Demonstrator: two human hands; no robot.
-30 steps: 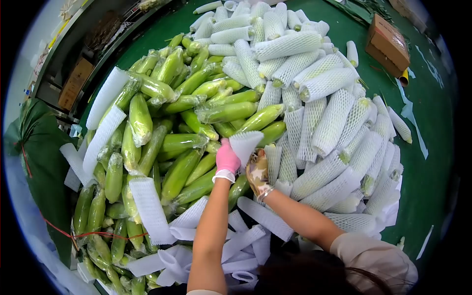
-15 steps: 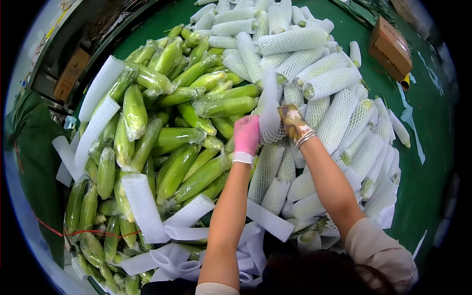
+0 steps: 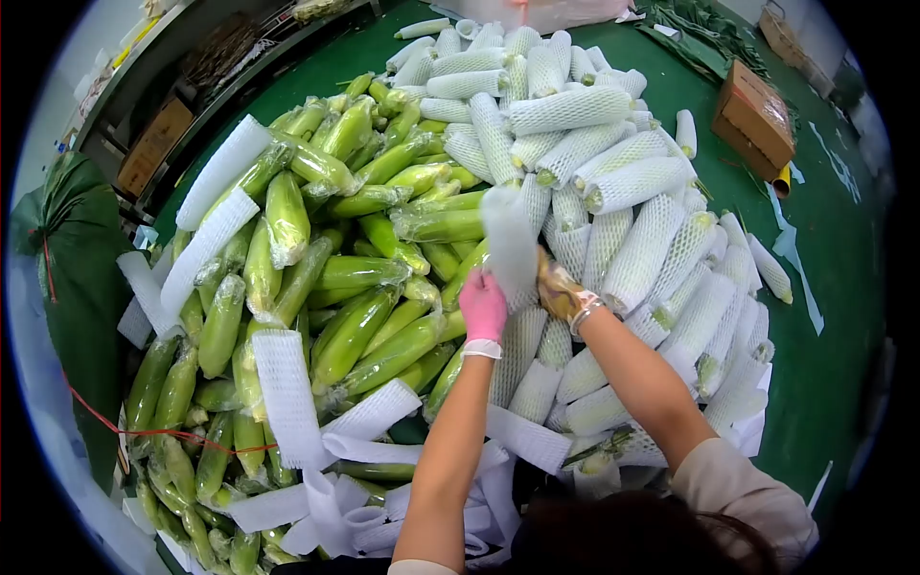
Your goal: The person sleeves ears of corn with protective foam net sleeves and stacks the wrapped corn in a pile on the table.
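A white foam net sleeve (image 3: 510, 240) stands up blurred between my hands, above the middle of the heap. My left hand (image 3: 482, 305), in a pink glove, is closed on its lower left edge. On the other side my right hand (image 3: 561, 287), in a brown patterned glove, has its fingers curled against the lower right edge; its fingertips are partly hidden. Left of my hands lie several film-wrapped ears of corn (image 3: 359, 335) in green husks. To the right is a pile of corn ears in foam net sleeves (image 3: 637, 254).
Loose flat foam sleeves (image 3: 287, 398) lie over the corn on the left and near my body. A brown cardboard box (image 3: 754, 115) sits on the green surface (image 3: 815, 240) at the right. A red string (image 3: 192, 438) crosses the lower left; a dark green bundle (image 3: 77, 249) stands beside it.
The foam sleeve has turned to show a broader face and its top now sits lower. Both hands remain at its lower part. The whole view has shifted slightly.
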